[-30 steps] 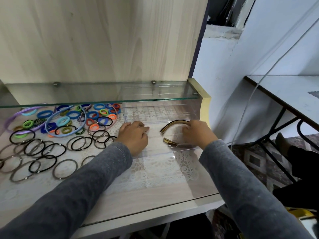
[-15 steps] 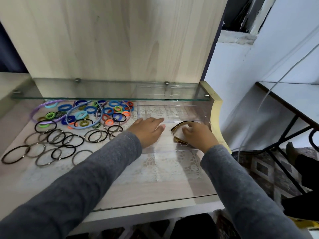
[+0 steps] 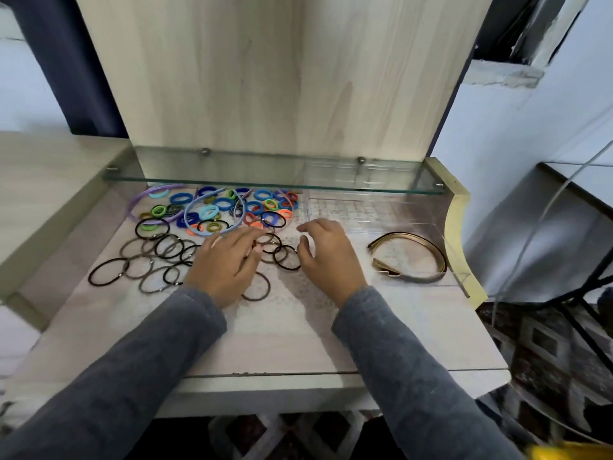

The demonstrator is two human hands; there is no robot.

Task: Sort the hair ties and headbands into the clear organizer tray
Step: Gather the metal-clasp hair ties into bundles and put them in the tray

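Pale wood-grain table (image 3: 298,343): front strip bare and wide across lower middle, front edge straight, right end curves out w/ a cream rim. Lace-pattern mat (image 3: 308,293) lies under the work area. Glass shelf (image 3: 265,182) overhangs the back, low, on round metal pegs; tall wood panel (image 3: 265,78) behind.

Tray (image 3: 398,215), clear hard plastic w/ thin walls, sits centre-right, reaching under the shelf and close to the right rim. Gold headband (image 3: 406,234), a rigid arc, lies in its right part.

Colour ties (image 3: 223,204), fat soft loops in blue, green, orange, are heaped left of centre below the shelf, w/ a thin purple headband (image 3: 146,195) and blue headband (image 3: 186,215). Black ties (image 3: 166,247), thin rings, spread flat in front.

L hand (image 3: 229,263) is flat, fingers straight, over the black ties, grasping nothing. R hand (image 3: 326,257) is just right of it, approx at the tray's left edge, fingers loosely curled, empty, thumb beside one black ring.
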